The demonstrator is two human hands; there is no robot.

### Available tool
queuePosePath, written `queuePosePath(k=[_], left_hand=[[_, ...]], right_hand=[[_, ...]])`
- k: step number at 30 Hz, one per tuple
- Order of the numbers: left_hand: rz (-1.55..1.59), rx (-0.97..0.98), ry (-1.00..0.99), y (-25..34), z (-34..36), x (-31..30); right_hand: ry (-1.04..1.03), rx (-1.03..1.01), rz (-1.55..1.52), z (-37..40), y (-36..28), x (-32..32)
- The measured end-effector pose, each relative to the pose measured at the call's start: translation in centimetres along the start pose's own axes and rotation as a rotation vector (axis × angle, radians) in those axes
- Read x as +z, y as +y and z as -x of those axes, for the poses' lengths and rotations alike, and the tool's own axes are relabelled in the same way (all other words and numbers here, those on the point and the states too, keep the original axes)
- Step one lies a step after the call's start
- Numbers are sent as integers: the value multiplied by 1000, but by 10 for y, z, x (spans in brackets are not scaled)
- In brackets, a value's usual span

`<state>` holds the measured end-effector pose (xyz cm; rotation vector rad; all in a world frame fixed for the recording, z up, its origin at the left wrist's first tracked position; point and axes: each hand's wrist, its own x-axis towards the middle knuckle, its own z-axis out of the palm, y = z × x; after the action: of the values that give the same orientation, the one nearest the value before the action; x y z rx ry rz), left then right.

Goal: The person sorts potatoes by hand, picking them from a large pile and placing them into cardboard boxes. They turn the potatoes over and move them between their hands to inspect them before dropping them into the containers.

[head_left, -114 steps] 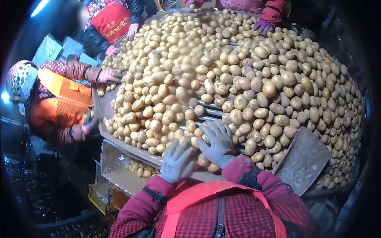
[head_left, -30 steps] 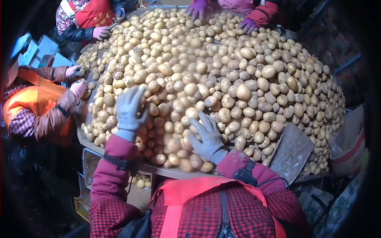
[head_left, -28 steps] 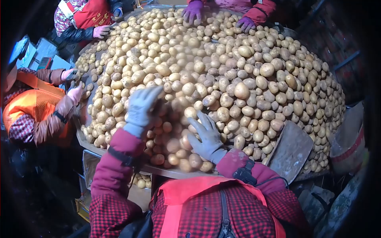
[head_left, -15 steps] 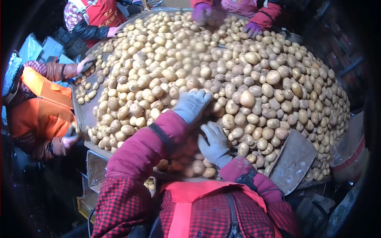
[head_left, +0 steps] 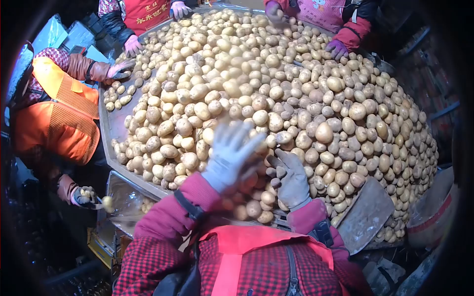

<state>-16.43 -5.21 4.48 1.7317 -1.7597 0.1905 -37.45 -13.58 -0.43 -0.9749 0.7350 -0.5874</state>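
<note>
A large heap of potatoes (head_left: 323,132) covers the table in front of me. My left hand (head_left: 228,157), in a grey-white glove and blurred by motion, is over the near side of the heap with its fingers spread and nothing visible in it. My right hand (head_left: 295,181), also gloved, is just to the right with its fingers curled around a couple of small dark potatoes (head_left: 280,171). Between and below my hands, several potatoes (head_left: 254,208) lie near the table's front edge, partly shaded.
A flat scoop-like board (head_left: 368,217) leans against the heap at right, near a pale container with a red band (head_left: 432,219). A person in an orange vest (head_left: 64,116) is at left, one hand holding potatoes (head_left: 89,195). Other gloved people reach in from the far side.
My left hand has drawn back from the heap toward me, fingers spreading. My right hand has curled around small potatoes. The view has shifted slightly. The left co-worker's lower hand now holds potatoes.
</note>
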Motion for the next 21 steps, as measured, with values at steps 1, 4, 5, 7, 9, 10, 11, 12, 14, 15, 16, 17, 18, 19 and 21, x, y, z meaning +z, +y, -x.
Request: queuePosePath(k=[1,4,5,7,9,10,11,12,14,15,16,17,18,19,21], left_hand=[[-127,-67,4,-13,5,0],[-367,-188,-112,-58,13,7],[-376,-183,-105,-66,10,11],[-381,-183,-111,-71,7,16],[-402,-208,-125,-79,4,21],[-409,-206,-127,-82,3,23],[-419,-204,-128,-85,1,24],[-467,-191,-148,-87,-3,22],[-475,-207,-111,-84,-14,23],[-477,-216,-88,-84,-20,25],[-494,-218,-84,-87,-22,28],[-518,-230,-71,-91,-23,33],[-545,-246,-59,-92,-27,36],[-571,-261,-46,-93,-29,39],[-572,-312,3,-96,-36,42]], right_hand=[[-9,187,-315,2,-3,-5],[-31,113,-38,3,-2,2],[-27,101,-17,0,-4,5],[-9,102,24,5,-4,8],[-6,157,-82,5,-9,6],[-13,140,-46,6,-9,6],[-23,122,-12,7,-8,6],[-43,73,64,7,-8,7],[-26,129,-54,10,-13,12],[-18,156,-109,11,-16,13],[-16,146,-98,11,-17,13],[-19,140,-87,11,-16,13],[-25,135,-76,12,-15,13],[-34,128,-58,12,-13,13],[-49,103,-19,11,-9,11]])
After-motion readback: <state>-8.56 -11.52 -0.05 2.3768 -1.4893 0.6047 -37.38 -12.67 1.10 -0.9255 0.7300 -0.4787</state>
